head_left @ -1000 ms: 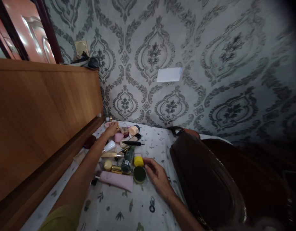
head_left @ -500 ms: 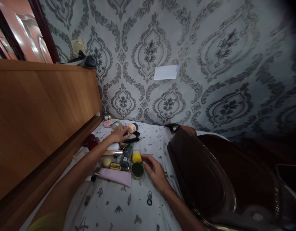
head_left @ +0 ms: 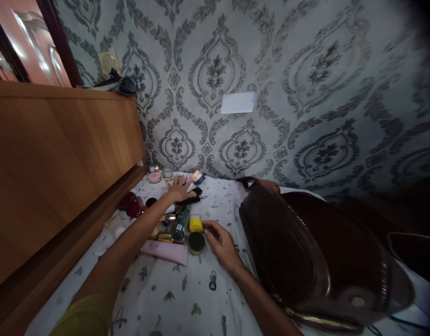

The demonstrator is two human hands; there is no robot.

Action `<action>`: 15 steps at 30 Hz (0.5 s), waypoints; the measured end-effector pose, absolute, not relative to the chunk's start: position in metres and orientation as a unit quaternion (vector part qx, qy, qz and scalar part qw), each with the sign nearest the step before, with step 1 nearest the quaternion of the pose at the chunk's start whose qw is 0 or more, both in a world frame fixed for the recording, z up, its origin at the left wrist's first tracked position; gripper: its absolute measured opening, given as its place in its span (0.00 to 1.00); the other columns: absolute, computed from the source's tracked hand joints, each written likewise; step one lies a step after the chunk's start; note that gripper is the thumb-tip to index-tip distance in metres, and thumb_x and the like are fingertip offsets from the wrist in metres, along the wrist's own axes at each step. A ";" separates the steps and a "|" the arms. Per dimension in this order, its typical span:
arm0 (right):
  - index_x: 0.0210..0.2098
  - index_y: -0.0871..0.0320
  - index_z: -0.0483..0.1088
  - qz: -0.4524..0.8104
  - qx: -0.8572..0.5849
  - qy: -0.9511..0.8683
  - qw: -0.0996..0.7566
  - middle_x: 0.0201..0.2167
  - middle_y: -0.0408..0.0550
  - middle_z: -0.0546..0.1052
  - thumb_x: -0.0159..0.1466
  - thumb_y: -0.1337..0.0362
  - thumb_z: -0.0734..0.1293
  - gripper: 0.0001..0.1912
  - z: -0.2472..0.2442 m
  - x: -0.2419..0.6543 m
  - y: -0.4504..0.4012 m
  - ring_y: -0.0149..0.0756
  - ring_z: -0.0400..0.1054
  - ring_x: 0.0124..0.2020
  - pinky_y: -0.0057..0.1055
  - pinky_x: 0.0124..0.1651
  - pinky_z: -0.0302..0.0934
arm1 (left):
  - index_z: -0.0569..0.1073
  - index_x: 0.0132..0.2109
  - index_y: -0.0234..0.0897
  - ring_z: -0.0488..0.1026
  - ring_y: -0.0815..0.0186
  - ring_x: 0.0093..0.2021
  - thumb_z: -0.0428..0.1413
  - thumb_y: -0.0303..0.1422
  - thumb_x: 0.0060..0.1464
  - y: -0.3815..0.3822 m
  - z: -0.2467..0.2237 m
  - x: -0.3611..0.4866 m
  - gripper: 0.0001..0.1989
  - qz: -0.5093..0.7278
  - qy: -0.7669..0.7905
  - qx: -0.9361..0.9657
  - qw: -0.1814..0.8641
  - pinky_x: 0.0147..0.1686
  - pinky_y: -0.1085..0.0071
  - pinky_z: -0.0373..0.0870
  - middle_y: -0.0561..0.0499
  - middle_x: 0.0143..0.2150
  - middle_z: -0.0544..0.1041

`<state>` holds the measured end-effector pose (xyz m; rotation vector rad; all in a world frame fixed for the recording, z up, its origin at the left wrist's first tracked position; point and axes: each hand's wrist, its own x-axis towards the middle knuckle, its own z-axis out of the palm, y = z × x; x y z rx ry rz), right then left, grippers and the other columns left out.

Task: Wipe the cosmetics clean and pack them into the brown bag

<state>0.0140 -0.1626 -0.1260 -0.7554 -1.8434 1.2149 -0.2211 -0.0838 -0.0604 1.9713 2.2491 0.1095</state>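
Observation:
My left hand [head_left: 180,191] lies with spread fingers over the far part of a cosmetics group, near a cream jar with a dark blue lid [head_left: 197,177] and a black item [head_left: 197,192]. My right hand [head_left: 220,242] rests on the sheet, fingers apart and slightly bent, its fingertips beside a yellow-capped jar [head_left: 196,223] and a round dark green-lidded jar [head_left: 196,243]. Between the hands lie a green tube [head_left: 181,224], a gold tube [head_left: 165,236] and a pink tube [head_left: 168,252]. Some items are hidden under my left hand and forearm.
A large dark brown bag [head_left: 285,242] lies open on the right. A wooden cabinet [head_left: 61,154] borders the left side. Red compacts [head_left: 133,209] and a pink round case [head_left: 154,177] sit near it. Small dark rings [head_left: 212,281] lie in front.
My left hand has shifted slightly and its fingers now spread flatter. The blue-lidded jar stands a little farther back, apart from the fingers. My right hand has barely moved.

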 end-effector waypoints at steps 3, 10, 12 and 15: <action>0.46 0.57 0.74 0.480 -0.296 -0.723 0.399 0.46 0.52 0.80 0.64 0.57 0.64 0.15 -0.127 0.013 -0.161 0.43 0.73 0.48 0.39 0.53 0.66 | 0.56 0.69 0.54 0.35 0.35 0.73 0.36 0.60 0.60 -0.116 -0.062 -0.218 0.35 0.043 0.744 0.661 0.082 0.60 0.27 0.42 0.48 0.76 0.39; 0.45 0.57 0.74 0.484 -0.296 -0.720 0.401 0.45 0.52 0.80 0.62 0.57 0.64 0.15 -0.127 0.012 -0.162 0.44 0.74 0.47 0.40 0.52 0.66 | 0.64 0.66 0.52 0.47 0.37 0.71 0.39 0.53 0.64 -0.203 -0.066 -0.222 0.29 0.047 0.719 0.687 0.100 0.60 0.33 0.51 0.45 0.72 0.56; 0.46 0.57 0.74 0.487 -0.291 -0.718 0.404 0.46 0.53 0.80 0.62 0.57 0.65 0.16 -0.127 0.013 -0.162 0.44 0.74 0.46 0.40 0.51 0.67 | 0.65 0.65 0.52 0.47 0.36 0.71 0.39 0.50 0.65 -0.224 -0.068 -0.222 0.27 0.043 0.717 0.689 0.097 0.59 0.30 0.50 0.45 0.73 0.54; 0.46 0.58 0.73 0.484 -0.287 -0.720 0.405 0.46 0.53 0.79 0.61 0.56 0.65 0.17 -0.128 0.013 -0.162 0.44 0.74 0.46 0.41 0.52 0.66 | 0.62 0.67 0.54 0.47 0.35 0.71 0.41 0.48 0.65 -0.249 -0.071 -0.222 0.26 0.031 0.717 0.691 0.089 0.59 0.27 0.46 0.43 0.73 0.55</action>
